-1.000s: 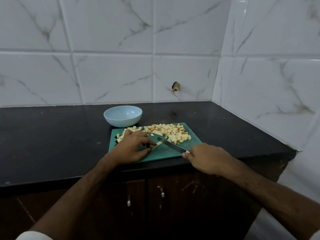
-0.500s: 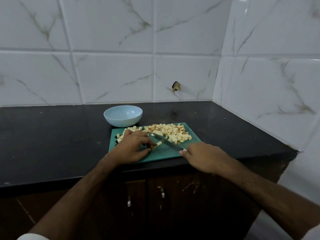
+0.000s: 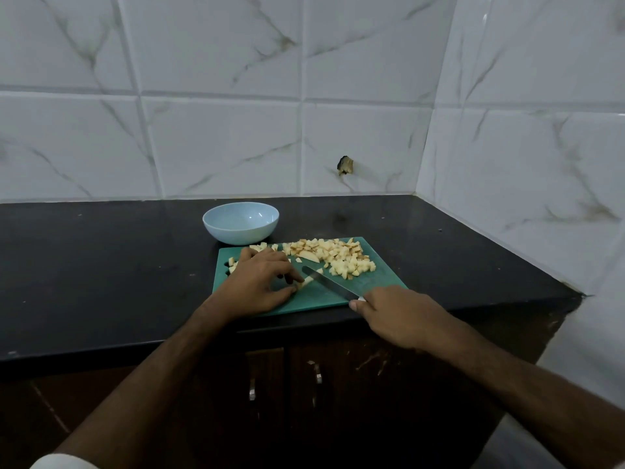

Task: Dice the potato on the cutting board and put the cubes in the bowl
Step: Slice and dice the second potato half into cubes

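We see a green cutting board [image 3: 372,286] on the black counter [image 3: 101,282]; our left hand [image 3: 260,286] pinches 1 small potato piece [image 3: 306,281] on it; our right hand [image 3: 402,314] grips the knife [image 3: 329,284], whose blade tip is just beside that piece; a heap of potato cubes [image 3: 338,257] lies at the far side of the board; the light blue bowl [image 3: 240,222] stands just behind the board.

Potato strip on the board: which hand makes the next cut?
Right. The right hand already grips the knife, blade angled toward the potato strip; the left hand pinches that strip to steady it.
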A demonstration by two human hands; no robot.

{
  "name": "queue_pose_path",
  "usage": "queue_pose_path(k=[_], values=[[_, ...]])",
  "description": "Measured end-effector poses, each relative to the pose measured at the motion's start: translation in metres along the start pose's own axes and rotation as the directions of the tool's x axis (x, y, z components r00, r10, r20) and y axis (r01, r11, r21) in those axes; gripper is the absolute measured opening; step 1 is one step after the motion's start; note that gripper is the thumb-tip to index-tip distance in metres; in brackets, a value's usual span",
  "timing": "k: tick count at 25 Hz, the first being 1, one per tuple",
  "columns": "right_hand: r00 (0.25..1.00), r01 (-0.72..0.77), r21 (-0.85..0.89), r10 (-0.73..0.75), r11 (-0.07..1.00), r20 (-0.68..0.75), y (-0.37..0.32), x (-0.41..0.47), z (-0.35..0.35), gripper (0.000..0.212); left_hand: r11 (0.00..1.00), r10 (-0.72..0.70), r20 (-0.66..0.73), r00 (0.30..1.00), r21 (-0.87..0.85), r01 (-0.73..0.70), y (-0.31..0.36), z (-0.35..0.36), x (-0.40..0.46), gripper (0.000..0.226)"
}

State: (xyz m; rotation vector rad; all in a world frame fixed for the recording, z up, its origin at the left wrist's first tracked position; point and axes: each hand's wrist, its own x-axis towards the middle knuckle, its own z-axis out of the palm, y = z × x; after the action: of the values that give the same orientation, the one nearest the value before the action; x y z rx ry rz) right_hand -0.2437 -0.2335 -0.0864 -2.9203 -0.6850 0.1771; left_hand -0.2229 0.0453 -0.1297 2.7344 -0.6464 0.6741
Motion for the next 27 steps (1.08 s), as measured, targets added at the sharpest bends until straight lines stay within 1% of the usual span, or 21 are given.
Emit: queue_pose_path(k=[3, 5, 6, 8, 9, 12, 14, 16, 18, 20, 22, 25, 27], values=[[0.999, -0.008, 0.046, 0.006, 0.999, 0.031, -0.004, -0.001, 0.01, 0.045, 1.0, -0.008, 0.01, 1.0, -0.015, 0.008, -0.001, 0.001, 0.001, 0.017], [1.0, 0.013, 0.0, -0.013, 1.0, -0.004, -0.008, 0.008, 0.011, 0.045, 1.0, -0.012, 0.011, 1.0, -0.019, 0.012, 0.0, 0.0, 0.001, 0.023], [0.999, 0.019, -0.021, -0.019, 1.0, -0.031, -0.008, 0.01, 0.008, 0.045, 1.0, -0.013, 0.008, 1.0, -0.018, 0.014, 0.0, 0.0, 0.0, 0.022], [0.998, 0.015, -0.014, -0.016, 1.0, -0.066, -0.006, 0.011, -0.001, 0.045, 1.0, -0.014, -0.005, 1.0, -0.013, 0.014, 0.002, 0.0, 0.0, 0.01], [0.998, 0.013, -0.002, -0.013, 1.0, -0.059, -0.004, 0.008, -0.003, 0.045, 1.0, -0.014, -0.013, 1.0, -0.011, 0.014, 0.002, 0.0, -0.001, 0.005], [1.0, 0.008, 0.034, -0.008, 0.999, 0.002, -0.003, -0.002, 0.005, 0.045, 0.999, -0.029, -0.005, 1.0, -0.032, 0.029, 0.002, -0.001, -0.001, 0.009], [1.0, 0.005, 0.065, -0.006, 0.998, 0.013, -0.007, -0.001, 0.014, 0.044, 0.999, -0.033, 0.002, 0.999, -0.042, 0.033, 0.003, -0.002, -0.001, 0.007], [1.0, 0.015, 0.035, -0.015, 0.999, 0.003, -0.011, 0.008, 0.015, 0.045, 0.999, -0.034, 0.003, 0.999, -0.037, 0.034, 0.002, -0.001, -0.001, 0.004], [0.999, 0.022, -0.006, -0.022, 1.0, -0.029, -0.013, 0.013, 0.009, 0.046, 0.999, -0.026, -0.004, 1.0, -0.026, 0.026, 0.001, 0.0, -0.002, 0.012], [0.998, 0.026, -0.01, -0.026, 1.0, -0.057, -0.011, 0.011, 0.003, 0.047, 1.0, -0.024, -0.01, 1.0, -0.019, 0.024, 0.001, 0.0, -0.002, 0.01], [0.999, 0.03, 0.008, -0.03, 1.0, -0.034, -0.008, 0.005, 0.003, 0.046, 0.999, -0.029, -0.012, 1.0, -0.026, 0.029, 0.0, -0.001, -0.001, 0.005], [0.998, 0.011, 0.117, -0.017, 0.993, 0.055, -0.007, 0.002, 0.008, 0.044, 0.998, -0.041, -0.001, 0.999, -0.038, 0.041, 0.001, -0.001, -0.001, 0.008], [0.998, 0.014, 0.126, -0.022, 0.992, 0.067, -0.01, 0.009, 0.011, 0.043, 0.998, -0.052, 0.002, 0.999, -0.044, 0.052, 0.002, -0.002, -0.001, 0.009]])
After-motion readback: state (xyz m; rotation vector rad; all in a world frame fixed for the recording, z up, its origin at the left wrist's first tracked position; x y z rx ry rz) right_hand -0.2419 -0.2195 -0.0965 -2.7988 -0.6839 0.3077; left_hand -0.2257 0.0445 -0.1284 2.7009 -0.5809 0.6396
